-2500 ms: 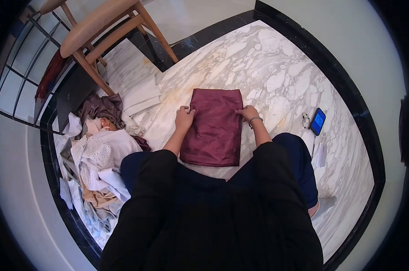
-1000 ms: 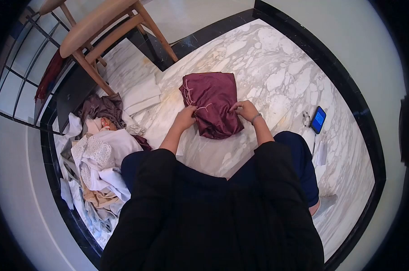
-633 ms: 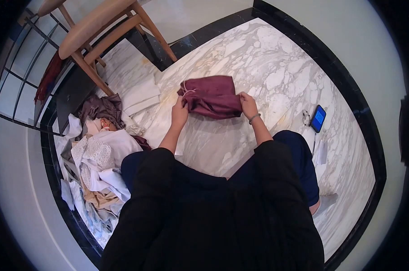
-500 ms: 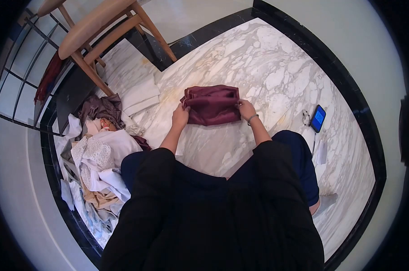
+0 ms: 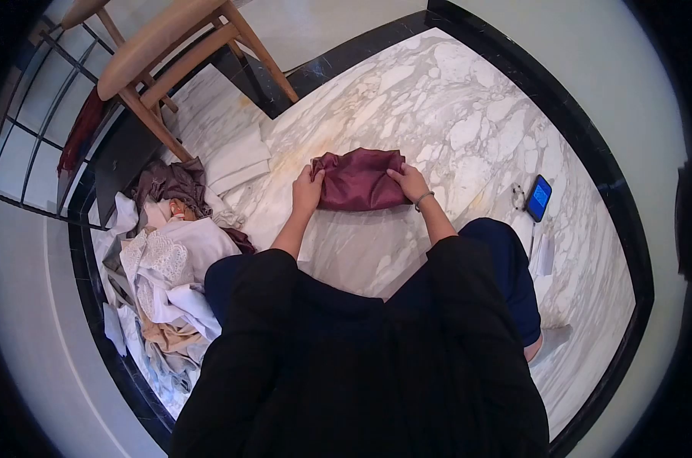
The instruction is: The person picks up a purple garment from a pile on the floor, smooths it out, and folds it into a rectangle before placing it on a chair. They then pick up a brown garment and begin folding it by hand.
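Head view: maroon cloth (image 5: 359, 180) folded into compact bundle, lying on marble floor (image 5: 453, 122) ahead of knees. Left hand (image 5: 308, 189) grips bundle's left end, right hand (image 5: 409, 182) grips right end, fingers closed on fabric. Pile of clothes (image 5: 166, 259) left. Phone (image 5: 539, 198) right, well apart.

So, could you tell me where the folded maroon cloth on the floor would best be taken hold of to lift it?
Probably by its two short ends, from the left and right at once. The maroon cloth lies as a flat, wide bundle on the marble floor, and the left hand and right hand already rest on those ends. A one-sided lift would likely let the loose layers fall open.
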{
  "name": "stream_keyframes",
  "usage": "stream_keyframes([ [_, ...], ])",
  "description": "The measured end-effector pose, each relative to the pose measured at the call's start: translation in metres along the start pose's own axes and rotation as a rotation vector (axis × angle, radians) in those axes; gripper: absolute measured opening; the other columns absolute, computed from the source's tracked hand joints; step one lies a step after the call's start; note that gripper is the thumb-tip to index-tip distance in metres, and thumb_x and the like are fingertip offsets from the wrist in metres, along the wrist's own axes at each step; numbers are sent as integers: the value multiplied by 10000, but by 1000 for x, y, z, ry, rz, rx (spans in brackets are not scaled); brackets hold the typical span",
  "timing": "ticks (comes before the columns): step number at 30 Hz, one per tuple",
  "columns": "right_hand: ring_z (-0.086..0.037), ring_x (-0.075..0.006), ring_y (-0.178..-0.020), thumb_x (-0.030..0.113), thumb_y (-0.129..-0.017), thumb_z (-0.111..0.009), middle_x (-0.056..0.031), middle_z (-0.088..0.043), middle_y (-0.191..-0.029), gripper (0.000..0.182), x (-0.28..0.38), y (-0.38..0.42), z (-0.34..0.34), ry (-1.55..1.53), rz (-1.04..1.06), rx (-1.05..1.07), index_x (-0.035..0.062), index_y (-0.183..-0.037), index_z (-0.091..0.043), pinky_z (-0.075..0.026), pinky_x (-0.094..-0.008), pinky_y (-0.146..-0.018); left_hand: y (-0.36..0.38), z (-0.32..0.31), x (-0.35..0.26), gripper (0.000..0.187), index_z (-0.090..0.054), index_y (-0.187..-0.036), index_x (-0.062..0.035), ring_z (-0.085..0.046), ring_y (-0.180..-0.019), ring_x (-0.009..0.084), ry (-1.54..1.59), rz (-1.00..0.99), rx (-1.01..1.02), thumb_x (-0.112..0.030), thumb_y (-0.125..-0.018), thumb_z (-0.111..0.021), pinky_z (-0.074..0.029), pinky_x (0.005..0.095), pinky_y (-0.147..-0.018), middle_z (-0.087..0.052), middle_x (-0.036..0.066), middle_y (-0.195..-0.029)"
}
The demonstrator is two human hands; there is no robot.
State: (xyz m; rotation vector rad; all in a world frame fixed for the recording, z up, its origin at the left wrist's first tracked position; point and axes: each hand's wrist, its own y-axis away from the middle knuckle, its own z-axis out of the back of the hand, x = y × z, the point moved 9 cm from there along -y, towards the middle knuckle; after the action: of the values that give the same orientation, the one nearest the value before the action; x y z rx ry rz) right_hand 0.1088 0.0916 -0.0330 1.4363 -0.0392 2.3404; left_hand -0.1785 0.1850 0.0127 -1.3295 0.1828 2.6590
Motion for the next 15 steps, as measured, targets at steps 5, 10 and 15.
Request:
stream_keyframes([
  [5, -657, -331, -935, 442, -872, -641, -208, -686, -953, 478, -17, 9, 1, 329, -197, 32, -16, -1012, -646, -491, -387, -831, 1, -19, 32, 288, -625, -1021, -23, -654, -894, 298, -72, 61, 105, -284, -898, -627, -480, 375, -804, -682, 182, -955],
  [10, -652, -347, -957, 469, -886, -601, -213, -676, -1004, 496, 2, 16, 16, 276, -112, -130, 6, -1065, -614, -490, -421, -830, 6, -5, -1, 346, -594, -1076, -32, -622, -995, 387, -263, -170, -41, -335, -909, -592, -474, 447, -854, -671, 212, -989],
  [15, -640, -381, -978, 436, -928, -540, -207, -674, -1033, 439, -7, 13, 12, 329, -146, -132, 29, -1079, -601, -490, -434, -845, 4, -10, 9, 325, -554, -1072, -43, -637, -912, 428, -263, -32, 5, -330, -922, -571, -483, 502, -795, -667, 246, -931],
])
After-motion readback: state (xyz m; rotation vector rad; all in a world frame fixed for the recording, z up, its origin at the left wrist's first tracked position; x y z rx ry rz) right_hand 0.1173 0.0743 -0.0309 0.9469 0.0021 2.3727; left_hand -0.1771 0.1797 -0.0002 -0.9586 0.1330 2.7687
